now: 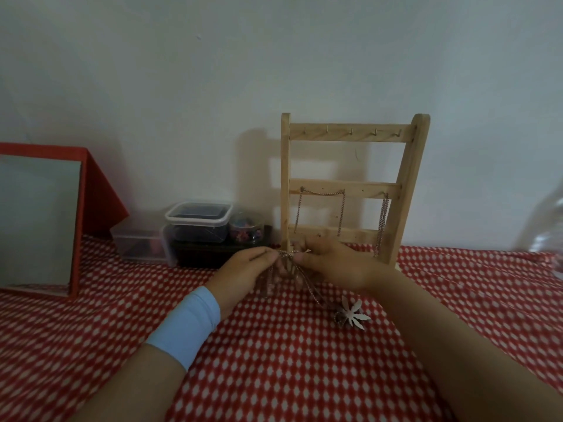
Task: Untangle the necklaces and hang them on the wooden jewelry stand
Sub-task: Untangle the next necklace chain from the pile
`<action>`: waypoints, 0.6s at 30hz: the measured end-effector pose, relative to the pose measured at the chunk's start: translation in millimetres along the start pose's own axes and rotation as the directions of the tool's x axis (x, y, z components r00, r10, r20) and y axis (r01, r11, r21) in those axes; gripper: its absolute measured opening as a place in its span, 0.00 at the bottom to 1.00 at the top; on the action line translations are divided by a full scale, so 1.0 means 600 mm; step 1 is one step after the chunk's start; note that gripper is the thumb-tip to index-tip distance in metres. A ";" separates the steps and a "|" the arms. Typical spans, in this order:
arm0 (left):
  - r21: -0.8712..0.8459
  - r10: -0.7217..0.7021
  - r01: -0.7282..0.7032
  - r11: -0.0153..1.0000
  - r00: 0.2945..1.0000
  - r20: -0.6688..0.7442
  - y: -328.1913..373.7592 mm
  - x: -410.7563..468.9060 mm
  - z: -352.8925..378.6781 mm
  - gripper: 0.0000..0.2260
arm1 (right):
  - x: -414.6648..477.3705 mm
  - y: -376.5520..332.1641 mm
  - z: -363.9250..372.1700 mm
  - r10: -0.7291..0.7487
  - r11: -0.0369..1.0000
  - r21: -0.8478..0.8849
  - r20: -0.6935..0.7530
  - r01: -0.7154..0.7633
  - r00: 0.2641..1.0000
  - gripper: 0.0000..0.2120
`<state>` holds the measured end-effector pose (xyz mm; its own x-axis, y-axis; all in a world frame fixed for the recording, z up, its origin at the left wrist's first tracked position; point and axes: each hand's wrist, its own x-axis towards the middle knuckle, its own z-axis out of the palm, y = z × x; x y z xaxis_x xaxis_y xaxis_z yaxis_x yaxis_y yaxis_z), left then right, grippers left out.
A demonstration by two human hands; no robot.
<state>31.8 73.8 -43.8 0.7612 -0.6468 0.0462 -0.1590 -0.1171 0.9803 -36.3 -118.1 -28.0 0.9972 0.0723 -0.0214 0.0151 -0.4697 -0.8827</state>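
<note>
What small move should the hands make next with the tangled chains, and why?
Probably ease the left hand and right hand slightly apart to loosen the knot: both pinch the tangled chains close together, and the leaf pendant on the cloth trails from that bunch.

A plain, pale wall (213, 71) is seen at the back, dimly and evenly lit and crossed by a few soft shadows. The surface in front of it is covered by a red cloth (274, 360) printed with rows of small white diamonds. At the left a red-framed mirror (36, 220) is propped on the cloth, clear plastic boxes (198, 223) are stacked against the wall near it, and a blurred clear object (545, 233) is cut off by the right edge.
</note>
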 end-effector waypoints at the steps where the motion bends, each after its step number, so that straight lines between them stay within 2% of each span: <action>1: -0.144 -0.036 0.038 0.989 0.999 0.016 0.004 0.000 0.001 0.17 | 0.001 0.000 0.001 -0.007 0.998 0.064 0.015 0.006 1.000 0.11; 3: -0.318 -0.095 0.104 0.942 0.995 0.042 0.014 0.000 0.006 0.19 | 0.001 -0.003 0.002 -0.010 0.984 0.180 0.059 -0.001 0.998 0.11; 5: -0.343 -0.118 0.124 0.931 0.992 0.038 0.020 -0.001 0.009 0.20 | -0.001 -0.006 0.000 0.004 0.965 0.261 0.107 -0.032 0.994 0.08; 7: -0.262 -0.119 0.118 0.958 0.993 0.014 0.025 -0.003 0.007 0.22 | -0.005 -0.010 -0.002 0.033 0.982 0.184 0.093 -0.050 0.995 0.08; 10: -0.127 -0.109 0.105 0.986 0.994 -0.024 0.023 -0.002 -0.005 0.25 | -0.007 -0.017 -0.001 0.014 0.999 -0.037 -0.002 -0.014 1.000 0.12; 14: 0.200 -0.001 0.043 0.979 0.978 -0.207 0.014 0.000 -0.015 0.26 | -0.009 -0.022 0.006 -0.080 0.987 -0.148 -0.090 0.066 0.993 0.05; 15: 0.178 0.021 0.028 0.984 0.964 -0.267 0.012 0.002 -0.014 0.25 | -0.010 -0.024 0.008 -0.076 0.990 -0.124 -0.102 0.063 0.992 0.04; 16: 0.056 -0.005 0.023 0.998 0.953 -0.303 0.010 0.003 -0.013 0.24 | -0.010 -0.025 0.010 -0.072 0.994 -0.084 -0.105 0.064 0.992 0.04; 18: -0.325 -0.123 0.044 0.945 0.966 -0.227 0.016 0.004 -0.011 0.20 | -0.014 -0.029 0.012 -0.059 0.998 -0.006 -0.102 0.059 0.993 0.05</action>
<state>36.1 76.2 -33.0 0.8979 -0.4390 -0.0325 0.0877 0.1060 0.9905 -45.1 -104.5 -15.9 0.9968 0.0096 0.0788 0.0740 -0.4698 -0.8796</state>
